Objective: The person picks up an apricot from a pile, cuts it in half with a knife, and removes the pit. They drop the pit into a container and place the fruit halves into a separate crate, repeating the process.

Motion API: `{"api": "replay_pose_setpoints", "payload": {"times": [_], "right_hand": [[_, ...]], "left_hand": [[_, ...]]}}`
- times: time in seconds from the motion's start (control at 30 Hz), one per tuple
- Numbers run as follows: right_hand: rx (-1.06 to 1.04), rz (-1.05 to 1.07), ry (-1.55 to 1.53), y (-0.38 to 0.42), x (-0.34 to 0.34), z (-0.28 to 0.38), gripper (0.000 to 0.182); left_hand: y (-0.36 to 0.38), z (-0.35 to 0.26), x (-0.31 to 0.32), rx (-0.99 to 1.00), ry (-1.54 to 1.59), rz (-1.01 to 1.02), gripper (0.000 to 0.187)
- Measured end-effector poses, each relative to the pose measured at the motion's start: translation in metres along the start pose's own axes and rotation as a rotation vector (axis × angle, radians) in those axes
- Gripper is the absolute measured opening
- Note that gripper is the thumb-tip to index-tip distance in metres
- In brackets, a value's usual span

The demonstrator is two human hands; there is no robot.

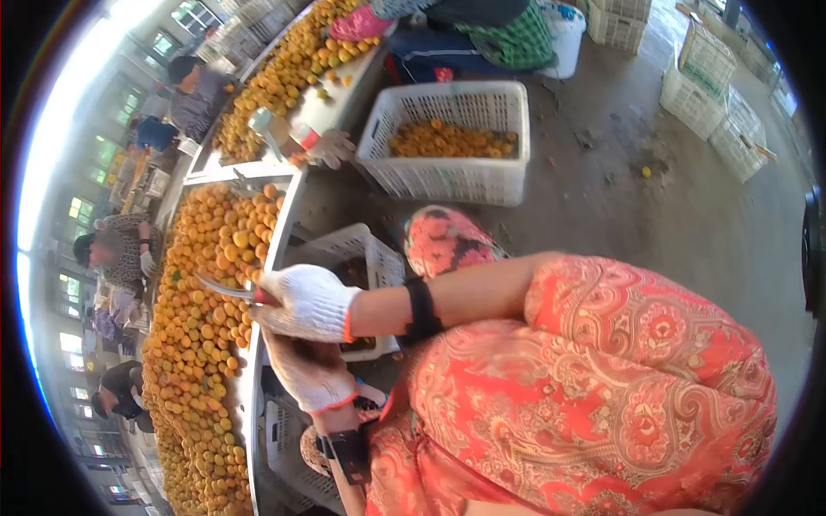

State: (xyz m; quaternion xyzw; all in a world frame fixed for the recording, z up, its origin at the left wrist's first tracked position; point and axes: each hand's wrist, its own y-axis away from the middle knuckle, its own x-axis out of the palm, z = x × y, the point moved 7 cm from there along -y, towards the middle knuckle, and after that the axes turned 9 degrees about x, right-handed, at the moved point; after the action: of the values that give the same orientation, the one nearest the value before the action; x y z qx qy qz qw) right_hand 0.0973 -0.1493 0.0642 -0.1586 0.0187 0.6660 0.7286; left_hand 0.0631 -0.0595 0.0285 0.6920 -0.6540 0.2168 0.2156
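Note:
My right hand, in a white knitted glove with an orange cuff, is closed around the red handle of a curved knife. The blade points out over a heap of orange fruit, apricots by their look, on a metal-edged table. Just below it in the view is my left hand, gloved alike, its fingers curled beside the right hand. Those fingers are partly hidden and blurred, so whatever they hold does not show. Both hands are at the table's near edge.
A white crate with orange pieces stands on the floor, and another crate is beneath my hands. More fruit covers the adjoining table, where a grey glove shows at the edge. Several people work across the tables. Stacked crates stand farther off.

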Motion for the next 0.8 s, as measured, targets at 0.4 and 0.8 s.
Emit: {"api": "replay_pose_setpoints", "payload": {"times": [0.4,0.8], "right_hand": [[-0.190,-0.046,0.180,0.002,0.008,-0.004,0.020],[-0.412,0.031,0.170,-0.006,0.007,-0.026,0.016]], "left_hand": [[0.016,0.005,-0.021,0.041,-0.313,-0.320,0.049],[-0.032,0.048,-0.050,-0.002,0.113,-0.108,0.030]]}}
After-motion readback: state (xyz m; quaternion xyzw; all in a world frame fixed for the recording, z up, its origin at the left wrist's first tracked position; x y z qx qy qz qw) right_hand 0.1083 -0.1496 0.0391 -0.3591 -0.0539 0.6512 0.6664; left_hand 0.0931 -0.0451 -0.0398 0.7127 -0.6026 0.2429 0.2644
